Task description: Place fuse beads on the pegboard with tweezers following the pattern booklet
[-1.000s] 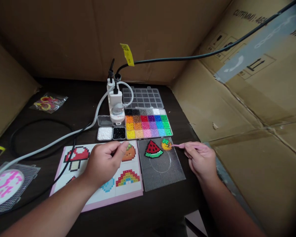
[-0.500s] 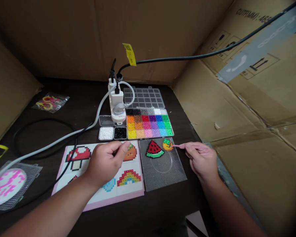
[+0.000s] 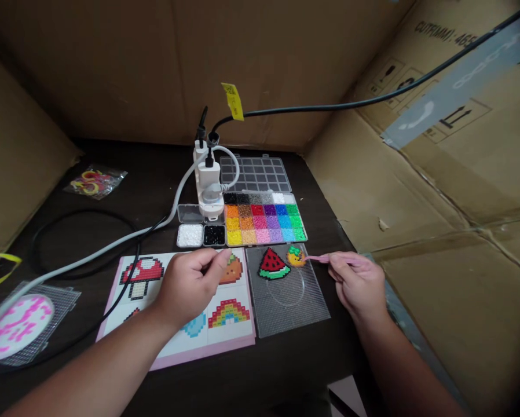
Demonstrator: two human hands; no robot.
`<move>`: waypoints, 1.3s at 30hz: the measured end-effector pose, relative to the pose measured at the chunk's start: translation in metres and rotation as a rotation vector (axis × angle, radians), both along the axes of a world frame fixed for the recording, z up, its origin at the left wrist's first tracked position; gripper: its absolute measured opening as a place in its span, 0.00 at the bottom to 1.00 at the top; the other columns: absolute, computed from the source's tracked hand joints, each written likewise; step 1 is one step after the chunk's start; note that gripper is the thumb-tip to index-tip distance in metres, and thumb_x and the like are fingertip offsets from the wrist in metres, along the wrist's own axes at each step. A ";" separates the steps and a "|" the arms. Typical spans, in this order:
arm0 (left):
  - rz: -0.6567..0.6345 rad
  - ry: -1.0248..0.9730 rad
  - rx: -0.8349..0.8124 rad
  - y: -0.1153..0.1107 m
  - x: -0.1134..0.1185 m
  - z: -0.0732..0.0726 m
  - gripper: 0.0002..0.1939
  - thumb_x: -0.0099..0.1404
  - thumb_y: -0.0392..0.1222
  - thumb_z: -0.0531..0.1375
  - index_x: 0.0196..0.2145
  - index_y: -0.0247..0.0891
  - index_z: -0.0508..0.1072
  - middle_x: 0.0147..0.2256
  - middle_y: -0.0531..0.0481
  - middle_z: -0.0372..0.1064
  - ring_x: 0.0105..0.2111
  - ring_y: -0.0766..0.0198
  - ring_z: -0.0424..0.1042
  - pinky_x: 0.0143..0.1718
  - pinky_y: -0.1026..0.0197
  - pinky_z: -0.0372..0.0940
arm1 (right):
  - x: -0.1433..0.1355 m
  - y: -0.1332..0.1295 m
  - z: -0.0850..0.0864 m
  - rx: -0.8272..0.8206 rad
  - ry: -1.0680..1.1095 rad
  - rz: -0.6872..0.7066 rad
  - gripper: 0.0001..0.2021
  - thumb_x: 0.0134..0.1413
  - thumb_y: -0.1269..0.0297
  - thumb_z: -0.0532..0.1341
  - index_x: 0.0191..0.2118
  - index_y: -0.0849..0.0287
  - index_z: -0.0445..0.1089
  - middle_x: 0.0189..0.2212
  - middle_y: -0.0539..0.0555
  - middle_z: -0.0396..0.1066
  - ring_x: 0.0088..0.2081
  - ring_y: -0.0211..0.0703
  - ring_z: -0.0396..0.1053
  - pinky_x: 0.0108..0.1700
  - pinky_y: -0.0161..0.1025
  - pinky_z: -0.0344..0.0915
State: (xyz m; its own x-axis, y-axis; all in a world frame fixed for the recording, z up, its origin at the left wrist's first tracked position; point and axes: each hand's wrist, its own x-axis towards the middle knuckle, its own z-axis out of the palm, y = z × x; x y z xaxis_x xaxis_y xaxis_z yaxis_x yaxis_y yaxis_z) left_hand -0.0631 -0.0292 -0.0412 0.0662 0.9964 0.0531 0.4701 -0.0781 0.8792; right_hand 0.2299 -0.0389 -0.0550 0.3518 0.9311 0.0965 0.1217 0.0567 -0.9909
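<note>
My right hand is closed on pink tweezers, whose tip touches the right edge of a small orange bead figure with a green top. That figure lies at the top of a clear pegboard, beside a red and green watermelon slice of beads. My left hand is closed, thumb against forefinger, above the pattern sheet; whatever may be between the fingertips is too small to make out. The sheet shows a mushroom, an orange fruit and a rainbow.
Behind the pegboard is a bead box with many colours. Small boxes hold white beads and black beads. A power strip trails cables. At left are a plate with pink pieces and a plastic bag.
The whole view has shifted slightly, so things appear a little further right. Both hands keep nearly the same pose, and the tweezers remain at the orange figure's right edge.
</note>
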 end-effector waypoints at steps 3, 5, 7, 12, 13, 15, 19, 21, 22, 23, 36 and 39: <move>-0.008 -0.026 -0.002 0.000 0.000 -0.001 0.23 0.64 0.47 0.54 0.14 0.37 0.59 0.12 0.57 0.54 0.16 0.71 0.55 0.19 0.66 0.52 | 0.001 0.001 0.001 0.013 0.009 0.010 0.07 0.41 0.63 0.69 0.25 0.62 0.77 0.19 0.56 0.73 0.15 0.30 0.51 0.16 0.33 0.46; -0.017 -0.050 -0.001 0.000 0.000 -0.003 0.24 0.65 0.48 0.54 0.14 0.38 0.58 0.13 0.57 0.53 0.16 0.71 0.54 0.19 0.66 0.52 | 0.003 0.002 0.002 0.028 0.020 0.004 0.06 0.41 0.64 0.69 0.25 0.61 0.78 0.17 0.55 0.71 0.15 0.30 0.51 0.17 0.33 0.46; -0.031 -0.073 -0.001 -0.001 0.000 -0.004 0.24 0.65 0.48 0.53 0.14 0.38 0.57 0.13 0.57 0.52 0.17 0.71 0.54 0.20 0.66 0.51 | 0.003 0.006 0.005 0.048 0.036 -0.003 0.06 0.41 0.63 0.69 0.25 0.61 0.78 0.18 0.56 0.72 0.15 0.30 0.52 0.16 0.33 0.46; -0.036 -0.079 0.006 0.000 0.000 -0.008 0.24 0.66 0.49 0.52 0.15 0.38 0.54 0.14 0.57 0.49 0.17 0.71 0.52 0.20 0.65 0.50 | -0.011 0.028 0.032 0.127 -0.111 0.004 0.05 0.43 0.62 0.70 0.27 0.56 0.78 0.24 0.55 0.76 0.19 0.36 0.64 0.18 0.34 0.57; -0.036 -0.077 0.011 0.000 0.000 -0.009 0.24 0.66 0.49 0.51 0.15 0.38 0.53 0.14 0.57 0.48 0.18 0.71 0.51 0.20 0.65 0.50 | -0.018 0.035 0.038 0.154 -0.180 0.014 0.05 0.44 0.62 0.69 0.28 0.56 0.78 0.26 0.55 0.77 0.23 0.38 0.68 0.22 0.35 0.62; -0.027 -0.070 0.024 0.000 0.000 -0.011 0.24 0.66 0.49 0.51 0.15 0.38 0.52 0.15 0.57 0.46 0.18 0.71 0.50 0.21 0.65 0.48 | -0.035 0.051 0.049 0.193 -0.289 0.100 0.05 0.44 0.61 0.69 0.27 0.56 0.78 0.27 0.56 0.78 0.30 0.44 0.73 0.31 0.38 0.69; -0.021 -0.059 0.026 0.000 0.000 -0.014 0.24 0.66 0.50 0.51 0.16 0.38 0.50 0.17 0.57 0.44 0.20 0.70 0.48 0.22 0.64 0.47 | -0.071 0.085 0.051 0.162 -0.404 0.246 0.07 0.41 0.60 0.70 0.25 0.57 0.77 0.24 0.55 0.77 0.27 0.44 0.74 0.31 0.40 0.70; -0.027 -0.066 0.019 0.000 -0.001 -0.013 0.24 0.66 0.50 0.51 0.17 0.38 0.50 0.17 0.57 0.44 0.20 0.70 0.47 0.22 0.64 0.47 | -0.086 0.097 0.045 0.148 -0.427 0.284 0.07 0.41 0.60 0.70 0.24 0.58 0.76 0.23 0.55 0.77 0.26 0.44 0.74 0.29 0.39 0.70; -0.030 -0.072 0.019 -0.001 -0.001 -0.012 0.25 0.66 0.50 0.51 0.16 0.38 0.50 0.17 0.57 0.44 0.20 0.70 0.47 0.22 0.64 0.47 | -0.091 0.102 0.041 0.141 -0.424 0.302 0.07 0.42 0.60 0.69 0.25 0.59 0.76 0.23 0.56 0.77 0.26 0.44 0.74 0.29 0.39 0.70; -0.033 -0.080 0.021 0.000 0.000 -0.011 0.25 0.66 0.50 0.51 0.16 0.38 0.50 0.17 0.57 0.43 0.20 0.70 0.47 0.22 0.64 0.47 | -0.095 0.105 0.038 0.135 -0.419 0.316 0.08 0.42 0.60 0.69 0.25 0.59 0.76 0.23 0.56 0.77 0.26 0.44 0.74 0.29 0.39 0.70; -0.045 -0.107 -0.002 0.000 0.000 -0.008 0.24 0.66 0.47 0.52 0.16 0.37 0.51 0.16 0.58 0.46 0.19 0.71 0.48 0.21 0.64 0.46 | -0.106 0.106 0.023 0.063 -0.385 0.371 0.06 0.44 0.61 0.68 0.26 0.59 0.76 0.24 0.55 0.77 0.27 0.45 0.75 0.31 0.39 0.71; -0.048 -0.102 -0.006 0.000 0.000 -0.007 0.24 0.66 0.48 0.52 0.16 0.37 0.51 0.16 0.58 0.45 0.20 0.71 0.48 0.22 0.64 0.46 | -0.106 0.106 0.023 0.055 -0.384 0.377 0.06 0.44 0.61 0.68 0.26 0.59 0.76 0.24 0.56 0.77 0.27 0.45 0.75 0.31 0.39 0.71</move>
